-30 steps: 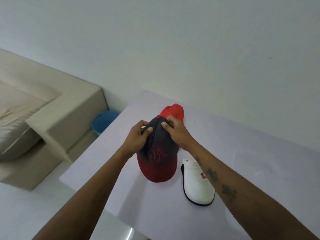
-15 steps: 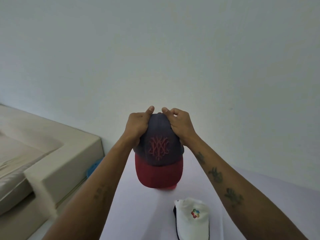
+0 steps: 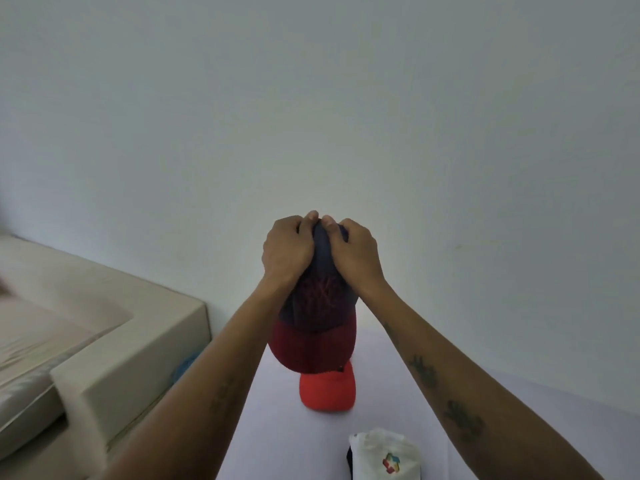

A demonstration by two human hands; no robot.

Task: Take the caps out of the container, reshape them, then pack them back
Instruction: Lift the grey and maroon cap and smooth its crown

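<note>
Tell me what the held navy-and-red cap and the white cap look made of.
Navy-and-red cap: soft matte woven fabric, probably cotton; its crown bunches under both hands' fingers. White cap: seemingly matte cloth with a printed or stitched multicoloured logo; weave too blurred to confirm.

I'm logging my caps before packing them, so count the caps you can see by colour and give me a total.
Navy cap with dark red brim, gripped by left hand and right hand: 1
Red cap on table: 1
White cap: 1
Total: 3
</note>
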